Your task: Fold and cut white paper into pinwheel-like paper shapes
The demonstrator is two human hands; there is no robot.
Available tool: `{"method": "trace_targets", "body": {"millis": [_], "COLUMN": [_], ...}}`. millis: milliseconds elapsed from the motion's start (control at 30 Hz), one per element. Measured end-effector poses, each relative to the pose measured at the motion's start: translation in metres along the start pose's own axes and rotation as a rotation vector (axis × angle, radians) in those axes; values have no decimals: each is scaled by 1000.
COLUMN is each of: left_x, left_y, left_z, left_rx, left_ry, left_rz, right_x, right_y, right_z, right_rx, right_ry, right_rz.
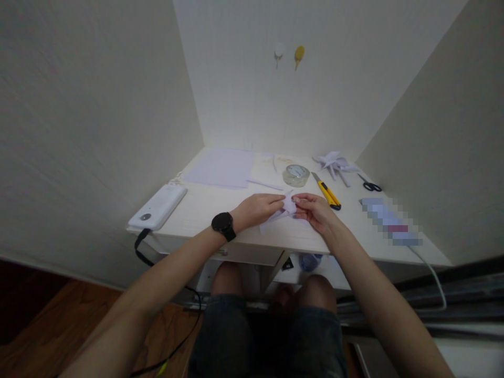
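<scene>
— What's the paper [284, 211] like to handle?

— Light and thin, I'd judge, easily creased or torn, and limp where it isn't folded. It's partly folded into a small shape, so the stiffest places to take hold are the folded edges and the point that stands up between the fingertips.

— Where is it?

— Low over the worktop [220, 202], pinched between both sets of fingers, with its loose end trailing down toward the near edge below the left fingers.

— And the hands?

— The left hand [258, 208] comes in from the left, palm down, fingers closed on the paper's left side; a watch [223, 224] sits on that wrist. The right hand [315, 210] mirrors it, thumb and forefinger nipping the right side, the other fingers curled under. Both forearms slope up from the lap.

— Anything close by?

— Beyond the right fingers lie a knife [326, 192] and tape [296, 175]; farther off, scissors [370, 185].
</scene>
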State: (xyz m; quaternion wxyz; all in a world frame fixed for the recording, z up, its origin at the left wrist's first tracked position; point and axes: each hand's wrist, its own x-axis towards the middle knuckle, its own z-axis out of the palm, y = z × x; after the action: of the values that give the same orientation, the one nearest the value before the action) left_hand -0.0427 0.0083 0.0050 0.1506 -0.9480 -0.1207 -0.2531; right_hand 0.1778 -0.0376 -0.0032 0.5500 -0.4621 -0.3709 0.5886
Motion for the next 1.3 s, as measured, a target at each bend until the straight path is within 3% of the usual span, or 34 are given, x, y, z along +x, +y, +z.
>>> {"method": "trace_targets", "body": {"millis": [200, 333, 533, 700, 867, 1100, 1300], "left_x": [9, 7, 1, 4, 14, 22, 23], "left_y": [1, 0, 6, 6, -10, -36, -38], "left_z": [-6, -9, -10, -7, -5, 8, 10], "left_rx": [-7, 98, 238, 31, -255, -627, -786], "left_ry": [-65, -37, -50, -67, -38, -100, -99], "left_rz": [13, 40, -70, -56, -76, -343, -565], "right_x": [0, 0, 1, 9, 24, 39, 36], "right_y": [0, 1, -3, -7, -13, -22, -17], "right_z": [1, -1, -6, -7, -11, -16, -14], "right_rx": [-25, -30, 0, -56, -114, -122, -112], "right_ry": [-60, -60, -24, -102, -180, -193, -215], "right_rz": [-7, -16, 1, 14, 7, 14, 36]}}
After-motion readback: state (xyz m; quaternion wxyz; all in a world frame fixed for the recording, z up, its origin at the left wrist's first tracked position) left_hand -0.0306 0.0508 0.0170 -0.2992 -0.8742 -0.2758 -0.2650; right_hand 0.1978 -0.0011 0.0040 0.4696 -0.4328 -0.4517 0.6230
